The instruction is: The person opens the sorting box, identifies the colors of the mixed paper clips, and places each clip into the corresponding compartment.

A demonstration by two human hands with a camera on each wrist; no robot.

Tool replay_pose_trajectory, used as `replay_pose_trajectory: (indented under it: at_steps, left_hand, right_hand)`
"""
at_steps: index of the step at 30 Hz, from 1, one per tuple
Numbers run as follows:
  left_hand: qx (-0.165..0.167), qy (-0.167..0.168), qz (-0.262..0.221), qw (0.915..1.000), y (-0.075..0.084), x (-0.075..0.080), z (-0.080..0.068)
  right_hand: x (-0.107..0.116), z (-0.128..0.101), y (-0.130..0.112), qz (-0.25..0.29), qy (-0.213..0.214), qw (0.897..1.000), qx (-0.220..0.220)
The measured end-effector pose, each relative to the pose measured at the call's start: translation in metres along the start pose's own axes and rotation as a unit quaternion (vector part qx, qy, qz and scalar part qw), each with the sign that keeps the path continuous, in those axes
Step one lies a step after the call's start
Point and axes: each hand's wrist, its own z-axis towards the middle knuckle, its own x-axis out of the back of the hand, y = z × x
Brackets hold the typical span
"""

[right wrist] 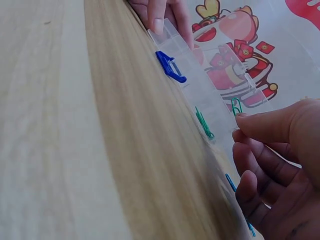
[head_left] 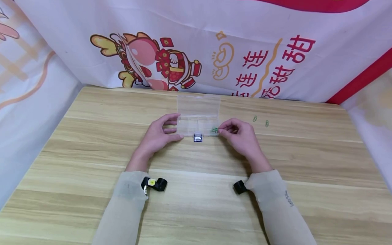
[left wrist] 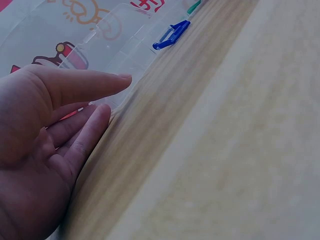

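A clear plastic box [head_left: 192,124] with compartments lies on the table, its lid [head_left: 198,104] raised at the back. My left hand [head_left: 157,132] holds the box's left end, thumb at the front corner and fingers toward the back. A blue latch [right wrist: 169,67] sticks out from the front edge. Between thumb and index finger, my right hand [head_left: 240,136] pinches a green paper clip [right wrist: 236,106] over the box's right end. Several green paper clips [right wrist: 204,124] lie in the front right compartment.
On the table [head_left: 196,204], right of the box, lie two more green paper clips, one farther back [head_left: 255,118] and one farther right [head_left: 267,123]. A printed cloth [head_left: 196,41] hangs behind the table's back edge. Black wrist cameras sit on both sleeves.
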Motion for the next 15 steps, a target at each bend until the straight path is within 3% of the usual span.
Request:
replay_pose_trajectory:
  at_steps: [15]
  left_hand:
    - [-0.001, 0.001, 0.0, 1.0, 0.0003, -0.0002, 0.0005]
  right_hand:
    - [-0.0023, -0.0002, -0.0007, -0.002, 0.002, 1.0, -0.011]
